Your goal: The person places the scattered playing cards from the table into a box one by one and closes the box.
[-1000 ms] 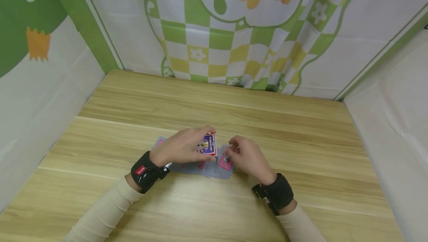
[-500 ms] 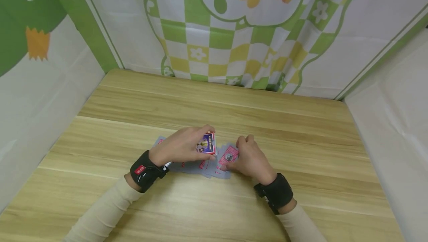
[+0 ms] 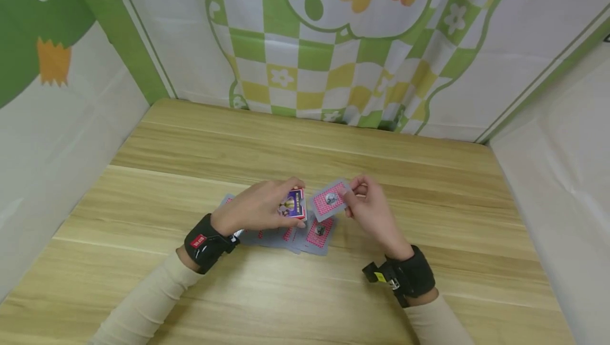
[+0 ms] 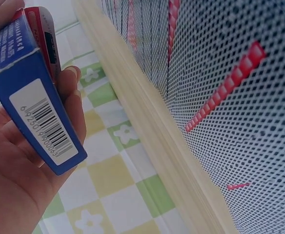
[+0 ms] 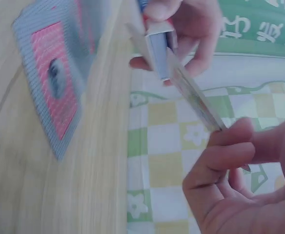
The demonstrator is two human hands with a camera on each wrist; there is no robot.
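Observation:
My left hand (image 3: 259,206) grips a small blue-and-red playing card box (image 3: 292,205) between thumb and fingers, above the table. Its barcode end (image 4: 42,124) shows in the left wrist view. In the right wrist view the box's other end (image 5: 159,53) is open, with a flap out. With thumb and fingers, my right hand (image 3: 374,210) pinches a playing card (image 3: 329,202) with a red patterned back. The card's far edge is right by the box's open end; whether it has entered cannot be told. Below lie several spread cards (image 3: 320,235), partly hidden by my left hand.
The cards lie on a wood-grain table (image 3: 305,292). A green, white and yellow checked curtain (image 3: 310,70) hangs along the back edge. Pale cloth walls (image 3: 557,175) stand at both sides.
My right hand has picked one card up from the spread on the table and raised it to the box. Another red-backed card now shows beneath. The left hand has barely moved.

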